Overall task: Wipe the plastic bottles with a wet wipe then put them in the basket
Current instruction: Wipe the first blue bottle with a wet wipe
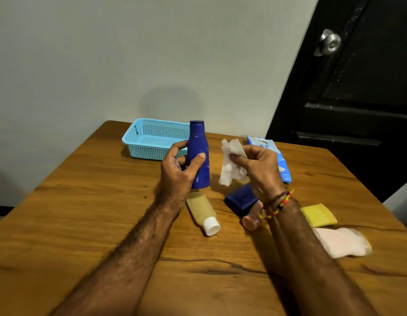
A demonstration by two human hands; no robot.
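My left hand grips a dark blue plastic bottle upright above the table, cap up. A white wet wipe hangs crumpled from my right hand, which pinches it just right of the bottle without touching it. The light blue mesh basket stands at the table's far left with nothing visible in it. On the table lie a yellowish bottle with a white cap, a second dark blue bottle and a pink bottle, the last two partly hidden by my right wrist.
A blue wet wipe pack lies behind my right hand. A yellow pouch and a pale pink pouch lie at the right. The wooden table abuts the wall; a black door stands at the right.
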